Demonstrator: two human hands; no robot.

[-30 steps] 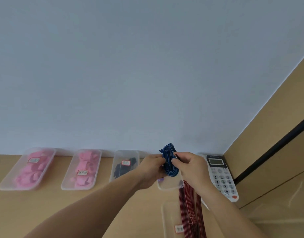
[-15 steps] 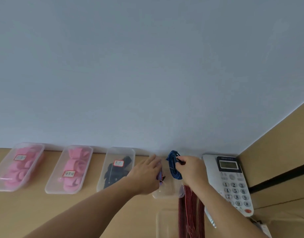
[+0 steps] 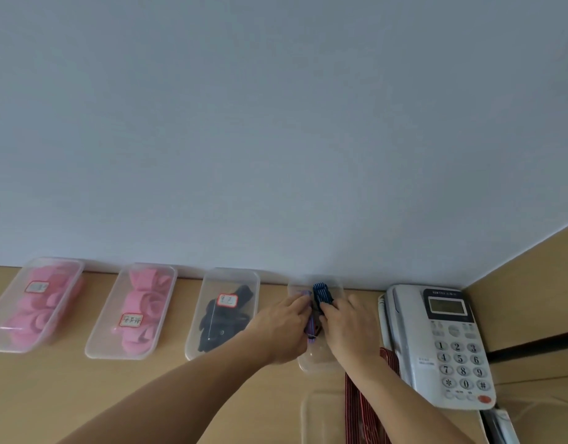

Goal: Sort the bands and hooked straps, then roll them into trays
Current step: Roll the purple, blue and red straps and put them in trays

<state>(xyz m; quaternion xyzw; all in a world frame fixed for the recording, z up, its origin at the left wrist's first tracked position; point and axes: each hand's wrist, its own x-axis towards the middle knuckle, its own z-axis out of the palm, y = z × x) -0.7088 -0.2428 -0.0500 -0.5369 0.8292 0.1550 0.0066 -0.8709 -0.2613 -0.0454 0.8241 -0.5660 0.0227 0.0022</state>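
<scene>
Fingers of right hand pinch blue band in tray; left hand unclear

Rolled blue band (in clear tray)

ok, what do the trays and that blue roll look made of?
Trays: clear plastic, faintly frosted; the contents show through the walls. Blue roll: probably woven elastic webbing, matte, with fine lengthwise stripes; the exact fibre can't be told.
</scene>
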